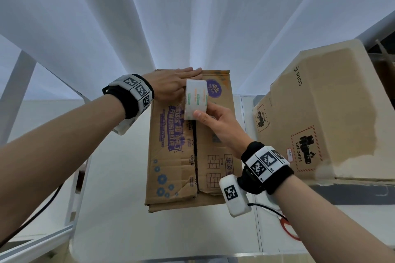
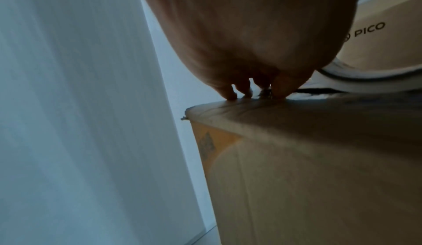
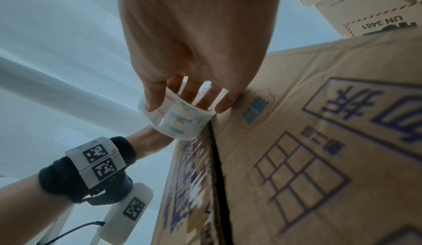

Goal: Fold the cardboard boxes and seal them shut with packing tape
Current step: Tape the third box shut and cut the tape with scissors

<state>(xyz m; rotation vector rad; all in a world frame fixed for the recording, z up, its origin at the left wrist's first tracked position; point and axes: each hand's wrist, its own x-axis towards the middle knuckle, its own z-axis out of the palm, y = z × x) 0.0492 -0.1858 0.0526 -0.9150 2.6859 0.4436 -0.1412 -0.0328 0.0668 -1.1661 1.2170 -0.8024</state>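
Box position: cardboard box [image 1: 188, 145] stands on the white table [image 1: 119, 188], flaps folded down, a dark seam open between them.
Left hand [image 1: 171, 83]: fingers straight and flat, pressing the box top at its far edge.
Right hand [image 1: 220, 126]: thumb and fingers curled round the tape roll [image 1: 196, 98], held on the seam near the far end.
Edges and room: bare table lies left of the box; a second box [image 1: 324, 113] marked PICO stands just beside it on the right.
Left wrist view: fingertips [image 2: 230, 93] meet the far top corner.
Right wrist view: fingers [image 3: 189, 93] pass through the roll's core.
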